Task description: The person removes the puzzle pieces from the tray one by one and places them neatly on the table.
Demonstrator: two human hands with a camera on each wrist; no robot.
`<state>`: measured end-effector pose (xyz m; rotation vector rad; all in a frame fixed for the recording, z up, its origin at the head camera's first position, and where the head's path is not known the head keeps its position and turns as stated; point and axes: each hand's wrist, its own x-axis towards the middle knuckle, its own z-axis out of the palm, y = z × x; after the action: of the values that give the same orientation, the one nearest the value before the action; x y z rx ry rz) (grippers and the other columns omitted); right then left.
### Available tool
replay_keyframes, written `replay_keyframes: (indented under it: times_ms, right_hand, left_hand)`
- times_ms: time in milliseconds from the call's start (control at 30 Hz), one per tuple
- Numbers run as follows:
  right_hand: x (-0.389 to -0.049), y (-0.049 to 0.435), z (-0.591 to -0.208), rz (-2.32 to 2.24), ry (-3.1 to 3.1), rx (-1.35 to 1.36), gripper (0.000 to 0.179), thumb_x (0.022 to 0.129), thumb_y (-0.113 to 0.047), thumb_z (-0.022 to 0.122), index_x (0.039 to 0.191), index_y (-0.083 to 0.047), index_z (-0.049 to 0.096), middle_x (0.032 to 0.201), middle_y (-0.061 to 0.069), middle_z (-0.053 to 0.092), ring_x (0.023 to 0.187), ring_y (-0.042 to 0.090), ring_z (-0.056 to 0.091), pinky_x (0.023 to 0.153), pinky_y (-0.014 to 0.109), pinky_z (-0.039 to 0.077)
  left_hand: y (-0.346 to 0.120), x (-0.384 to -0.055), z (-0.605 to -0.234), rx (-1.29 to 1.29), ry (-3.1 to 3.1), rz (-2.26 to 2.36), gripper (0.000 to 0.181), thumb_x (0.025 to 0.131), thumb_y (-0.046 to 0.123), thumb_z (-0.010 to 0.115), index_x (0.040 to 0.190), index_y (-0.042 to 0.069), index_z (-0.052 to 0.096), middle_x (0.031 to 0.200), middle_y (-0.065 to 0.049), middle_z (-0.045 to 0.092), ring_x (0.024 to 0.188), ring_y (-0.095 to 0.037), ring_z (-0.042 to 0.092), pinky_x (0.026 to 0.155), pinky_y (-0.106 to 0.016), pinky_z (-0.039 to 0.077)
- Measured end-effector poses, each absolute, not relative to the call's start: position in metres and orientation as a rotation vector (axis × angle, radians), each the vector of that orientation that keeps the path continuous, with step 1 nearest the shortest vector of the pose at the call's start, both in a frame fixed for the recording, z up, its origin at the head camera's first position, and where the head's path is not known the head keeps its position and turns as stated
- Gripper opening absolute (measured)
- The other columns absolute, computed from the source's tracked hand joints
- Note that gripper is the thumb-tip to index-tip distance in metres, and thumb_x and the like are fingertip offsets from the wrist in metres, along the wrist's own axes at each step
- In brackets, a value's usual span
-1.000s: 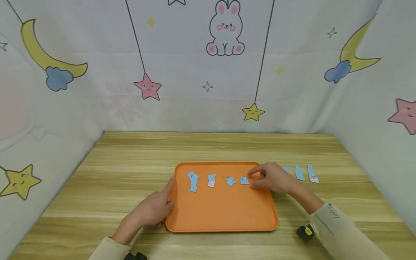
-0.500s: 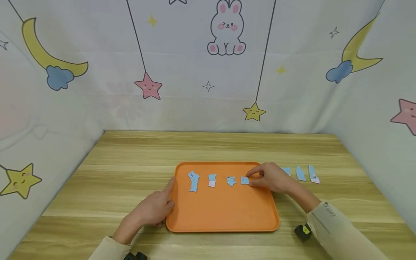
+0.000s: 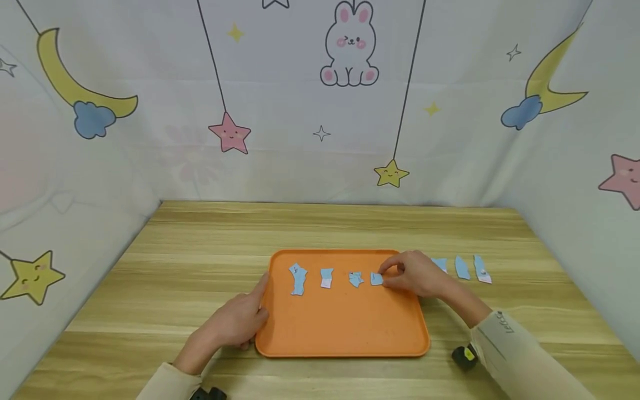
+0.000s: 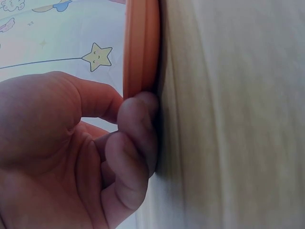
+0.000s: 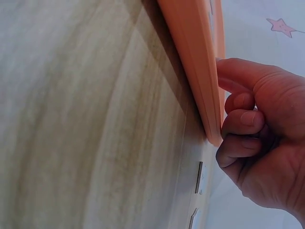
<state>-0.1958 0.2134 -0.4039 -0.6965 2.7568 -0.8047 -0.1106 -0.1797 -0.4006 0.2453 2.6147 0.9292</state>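
Note:
An orange tray [image 3: 345, 333] lies on the wooden table. My left hand [image 3: 239, 318] grips its left rim; in the left wrist view the thumb lies at the rim and the other fingers [image 4: 126, 160] curl below it. In the tray is a row of flat light-blue pieces, like torn paper or card: a long one [image 3: 298, 279], a blue-and-white one [image 3: 326, 278], a jagged one [image 3: 355, 279] and a small squarish one [image 3: 376, 279]. My right hand [image 3: 419, 273] reaches over the right rim, thumb and index finger pinching the squarish piece at its right side. The right hand's other fingers [image 5: 243, 121] are curled.
Right of the tray, on the table, lie three more light-blue pieces: one partly behind the right hand [image 3: 440, 264], a pointed one [image 3: 462, 268] and a long one with a pale end [image 3: 483, 269]. A patterned white cloth [image 3: 280, 178] hangs around the table's back and sides.
The right thumb and index finger have closed in slightly on the squarish piece, which stays nearly in place. The left hand and the tray have not visibly moved.

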Motion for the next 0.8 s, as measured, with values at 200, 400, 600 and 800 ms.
replay_keyframes:
  times_ms: [200, 400, 600, 800]
  right_hand:
    - [-0.196, 0.217, -0.4053, -0.834, 2.736, -0.704, 0.018, 0.093, -0.02, 0.08, 0.111, -0.016, 0.082, 0.062, -0.005, 0.054, 0.057, 0.009, 0.044, 0.056, 0.023, 0.036]
    - [-0.1964, 0.22, -0.4065, -0.886, 2.705, -0.715, 0.017, 0.093, -0.021, 0.081, 0.109, -0.016, 0.082, 0.059, -0.006, 0.049, 0.056, 0.007, 0.04, 0.056, 0.022, 0.035]
    - [-0.1958, 0.2214, -0.4062, -0.918, 2.701, -0.727, 0.017, 0.093, -0.021, 0.081, 0.108, -0.016, 0.082, 0.057, -0.007, 0.045, 0.054, 0.005, 0.037, 0.055, 0.021, 0.033]
    - [-0.1931, 0.2221, -0.4046, -0.96, 2.688, -0.694, 0.017, 0.093, -0.022, 0.081, 0.108, -0.015, 0.082, 0.057, -0.009, 0.04, 0.054, 0.006, 0.037, 0.055, 0.021, 0.033]
  left_hand:
    - [-0.1797, -0.1113, -0.4011, 0.25, 2.614, 0.923, 0.078, 0.102, 0.006, 0.049, 0.17, 0.002, 0.01, 0.056, -0.007, 0.056, 0.036, -0.013, 0.052, 0.041, -0.031, 0.047]
    - [-0.1803, -0.1115, -0.4011, 0.244, 2.607, 0.925, 0.078, 0.102, 0.005, 0.049, 0.17, 0.003, 0.01, 0.058, -0.007, 0.056, 0.037, -0.014, 0.052, 0.041, -0.031, 0.047]
    - [-0.1797, -0.1108, -0.3995, 0.243, 2.612, 0.926, 0.079, 0.102, 0.005, 0.05, 0.17, 0.002, 0.01, 0.06, -0.008, 0.057, 0.036, -0.013, 0.052, 0.041, -0.031, 0.046]
    - [-0.1795, -0.1109, -0.3998, 0.245, 2.616, 0.926, 0.079, 0.101, 0.005, 0.05, 0.169, 0.001, 0.01, 0.061, -0.008, 0.057, 0.036, -0.012, 0.051, 0.04, -0.03, 0.046]
